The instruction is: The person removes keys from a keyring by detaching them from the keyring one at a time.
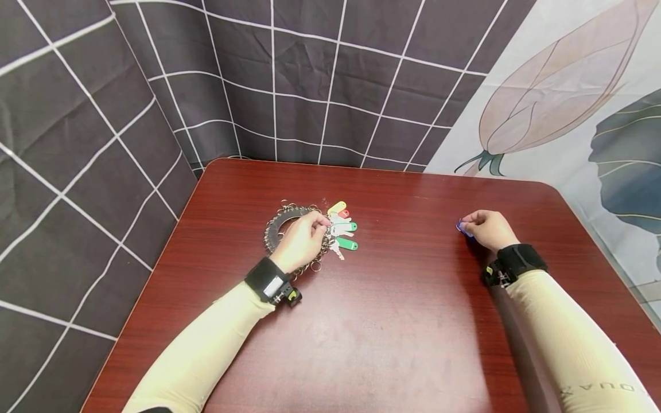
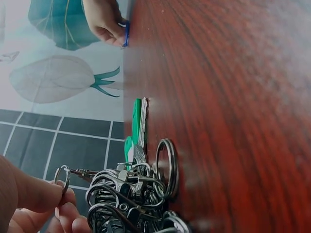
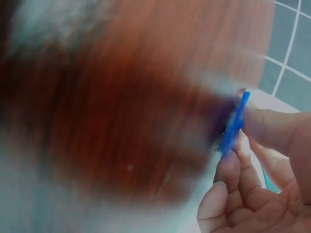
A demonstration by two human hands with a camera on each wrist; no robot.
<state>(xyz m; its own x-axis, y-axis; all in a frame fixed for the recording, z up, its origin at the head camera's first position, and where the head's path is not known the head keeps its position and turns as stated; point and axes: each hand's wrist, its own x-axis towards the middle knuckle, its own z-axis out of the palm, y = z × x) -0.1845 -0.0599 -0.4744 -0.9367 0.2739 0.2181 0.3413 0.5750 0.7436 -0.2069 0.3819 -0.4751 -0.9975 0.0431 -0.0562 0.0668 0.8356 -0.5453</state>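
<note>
A dark red wooden counter (image 1: 392, 321) stood against a grid-patterned dark curtain (image 1: 289, 80) and a leaf-printed sheet (image 1: 568, 103). On the counter's left part lay a big bunch of key rings (image 1: 279, 226), with green, yellow and red tags (image 1: 345, 229) fanned out to its right. The left hand (image 1: 302, 241) rested on that bunch, thumb and fingers (image 2: 43, 194) pinching one small ring (image 2: 61, 178). Well apart, at the right, the right hand (image 1: 488, 229) pinched a small blue tag (image 3: 234, 124) between thumb and fingertips, just above the counter.
</note>
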